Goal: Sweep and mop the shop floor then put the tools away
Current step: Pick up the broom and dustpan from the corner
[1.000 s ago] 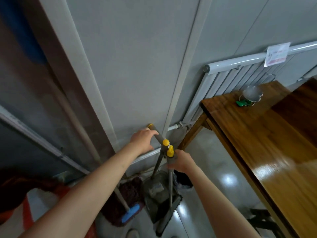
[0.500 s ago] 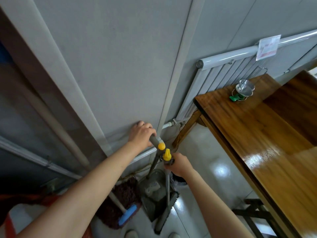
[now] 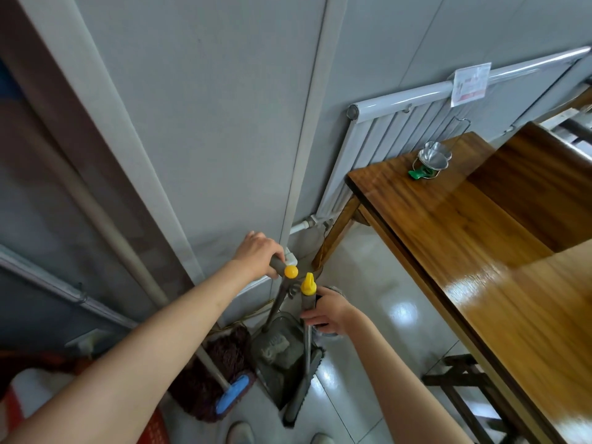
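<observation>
Dustpan [image 3: 278,354] handle gripped by left hand [image 3: 256,251] | right hand [image 3: 326,310] held broom [image 3: 306,363] handle | step: stowing tools beside mop [image 3: 221,373] | next: lean both against wall, release.

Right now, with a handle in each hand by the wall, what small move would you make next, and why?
Probably lean both handles to the wall and let go. The left hand grips the dustpan handle, the right hand the broom handle; both heads already rest on the floor beside the mop.
</observation>
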A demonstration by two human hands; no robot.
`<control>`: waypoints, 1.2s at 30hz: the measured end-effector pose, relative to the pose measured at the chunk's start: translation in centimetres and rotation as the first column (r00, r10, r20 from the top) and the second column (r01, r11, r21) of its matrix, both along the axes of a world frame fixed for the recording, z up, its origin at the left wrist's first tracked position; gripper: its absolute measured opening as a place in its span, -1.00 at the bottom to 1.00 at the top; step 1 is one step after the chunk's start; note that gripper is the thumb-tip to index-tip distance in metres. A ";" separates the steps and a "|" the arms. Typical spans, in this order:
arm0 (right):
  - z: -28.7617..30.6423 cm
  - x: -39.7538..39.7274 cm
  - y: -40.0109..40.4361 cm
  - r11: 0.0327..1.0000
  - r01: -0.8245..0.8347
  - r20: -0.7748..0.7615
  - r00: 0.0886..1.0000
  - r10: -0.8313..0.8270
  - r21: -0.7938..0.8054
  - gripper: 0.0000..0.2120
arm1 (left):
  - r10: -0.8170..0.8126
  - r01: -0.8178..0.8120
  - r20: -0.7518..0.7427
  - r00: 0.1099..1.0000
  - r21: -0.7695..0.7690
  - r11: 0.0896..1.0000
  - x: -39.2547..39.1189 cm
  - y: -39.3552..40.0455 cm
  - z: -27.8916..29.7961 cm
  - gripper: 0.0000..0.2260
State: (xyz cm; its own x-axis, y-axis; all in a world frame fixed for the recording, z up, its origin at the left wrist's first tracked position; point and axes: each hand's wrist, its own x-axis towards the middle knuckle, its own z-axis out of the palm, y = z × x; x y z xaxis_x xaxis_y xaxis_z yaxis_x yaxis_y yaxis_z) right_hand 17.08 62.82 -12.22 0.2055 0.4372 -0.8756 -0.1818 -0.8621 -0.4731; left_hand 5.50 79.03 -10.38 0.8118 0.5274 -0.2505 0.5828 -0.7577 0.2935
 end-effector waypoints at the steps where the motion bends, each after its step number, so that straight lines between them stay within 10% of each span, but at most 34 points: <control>1: 0.1 0.1 -0.4 0.998 0.058 0.016 0.998 -0.057 -0.029 -0.71 | 0.005 -0.005 0.002 1.000 -0.004 1.000 0.0 -0.6 0.0 -0.71; 10: 4.8 2.6 -6.5 0.925 0.360 -0.213 0.900 -0.379 -0.126 -0.77 | 0.057 -0.058 0.006 0.998 0.022 0.998 -0.1 -7.3 1.9 -0.71; 26: 3.6 3.6 -23.8 0.917 -0.355 -0.190 0.927 0.322 -0.179 -0.84 | 0.233 -0.208 -0.147 0.961 0.169 0.963 -1.4 -29.9 4.7 -0.68; 36: 4.9 1.8 -33.9 0.917 -0.366 -0.063 0.930 0.361 -0.155 -0.87 | 0.311 -0.267 -0.209 0.927 0.212 0.940 -3.9 -40.3 4.1 -0.53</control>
State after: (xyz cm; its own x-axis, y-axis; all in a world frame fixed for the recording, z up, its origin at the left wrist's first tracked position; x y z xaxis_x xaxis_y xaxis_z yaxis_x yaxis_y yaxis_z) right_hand 18.91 28.93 -7.33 0.0294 0.3286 -0.9440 0.1460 -0.9357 -0.3212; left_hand 1.56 38.71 -6.29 0.5461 0.7833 -0.2971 0.8198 -0.5726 -0.0028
